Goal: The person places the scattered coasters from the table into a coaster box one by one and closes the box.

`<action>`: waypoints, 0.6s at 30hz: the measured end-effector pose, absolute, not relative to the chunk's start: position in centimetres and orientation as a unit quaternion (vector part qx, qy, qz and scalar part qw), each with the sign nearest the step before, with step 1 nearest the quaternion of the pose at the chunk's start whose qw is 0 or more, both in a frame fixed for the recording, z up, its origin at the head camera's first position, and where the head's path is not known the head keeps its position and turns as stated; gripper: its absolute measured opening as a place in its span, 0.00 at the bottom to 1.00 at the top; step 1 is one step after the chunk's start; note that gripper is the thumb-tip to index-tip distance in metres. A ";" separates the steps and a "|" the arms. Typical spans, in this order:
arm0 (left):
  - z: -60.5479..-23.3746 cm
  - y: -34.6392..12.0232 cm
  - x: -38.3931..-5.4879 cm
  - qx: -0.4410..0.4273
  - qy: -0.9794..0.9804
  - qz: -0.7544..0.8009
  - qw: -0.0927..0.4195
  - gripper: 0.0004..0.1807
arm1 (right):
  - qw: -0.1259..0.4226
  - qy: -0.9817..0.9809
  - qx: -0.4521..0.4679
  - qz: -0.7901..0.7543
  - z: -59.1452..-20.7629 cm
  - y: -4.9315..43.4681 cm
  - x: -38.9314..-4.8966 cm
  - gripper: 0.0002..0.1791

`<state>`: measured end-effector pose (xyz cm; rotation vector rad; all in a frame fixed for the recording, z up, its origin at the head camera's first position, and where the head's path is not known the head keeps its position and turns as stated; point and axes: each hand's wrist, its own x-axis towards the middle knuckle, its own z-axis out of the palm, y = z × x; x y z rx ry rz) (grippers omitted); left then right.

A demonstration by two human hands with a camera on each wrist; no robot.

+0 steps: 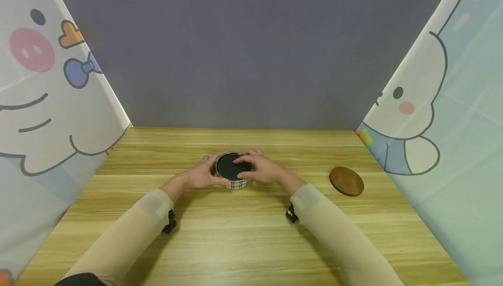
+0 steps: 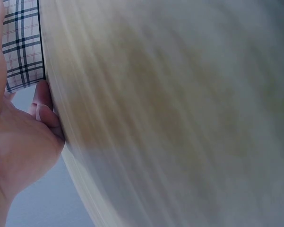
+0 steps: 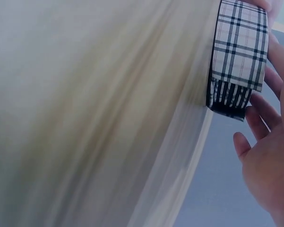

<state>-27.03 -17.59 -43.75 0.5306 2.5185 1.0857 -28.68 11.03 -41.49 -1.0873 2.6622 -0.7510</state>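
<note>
A low round box with white, black and pink plaid sides and a dark round upper face stands on the wooden table. My left hand wraps its left side, thumb along the front. From the right, my right hand holds it, with thumb and a finger over the dark face and other fingers behind. The left wrist view shows the plaid side beside the left palm. In the right wrist view, a black-and-white striped patch shows low on the box near the right hand; some fingertips are hidden.
A flat brown wooden disc lies on the table to the right of the box. A grey wall rises behind the table. Cartoon-printed curtains border both sides.
</note>
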 end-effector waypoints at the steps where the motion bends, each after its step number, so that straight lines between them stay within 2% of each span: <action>1: -43.8 -17.6 -27.0 0.186 0.889 0.382 0.172 0.64 | 0.081 0.891 -0.363 -0.259 -41.5 11.4 -28.6 0.29; 8: -43.9 -17.5 -27.2 0.186 0.890 0.385 0.157 0.66 | 0.084 0.874 -0.342 -0.335 -41.7 15.2 -27.6 0.30; 18: -44.1 -17.3 -27.3 0.187 0.892 0.383 0.154 0.66 | 0.109 0.879 -0.317 -0.340 -41.1 22.3 -25.6 0.33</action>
